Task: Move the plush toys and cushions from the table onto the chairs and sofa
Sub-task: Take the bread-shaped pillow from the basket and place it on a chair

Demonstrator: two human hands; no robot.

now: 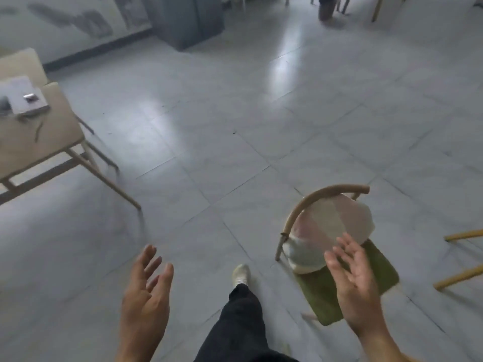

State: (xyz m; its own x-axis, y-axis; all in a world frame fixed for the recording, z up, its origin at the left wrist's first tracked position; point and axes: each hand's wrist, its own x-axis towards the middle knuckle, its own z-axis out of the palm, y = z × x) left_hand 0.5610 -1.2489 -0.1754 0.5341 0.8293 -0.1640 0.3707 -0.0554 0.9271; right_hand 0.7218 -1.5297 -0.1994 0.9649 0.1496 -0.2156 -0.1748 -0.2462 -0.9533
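A round cushion [329, 226] in pale pink, white and green panels leans against the curved wooden backrest of a chair with a green seat [324, 301] at the lower right. My right hand [352, 280] hovers open just in front of the cushion, fingers spread, holding nothing. My left hand [146, 291] is raised at the lower middle-left, palm turned inward, fingers apart and empty, well away from the chair. The whole frame is motion-blurred.
A beige table [39, 142] with a white box and small items stands at the left. Yellow chair legs [460, 257] poke in at the right edge. A dark cabinet [188, 19] stands at the back. My leg and shoe [240, 275] are on grey floor tiles.
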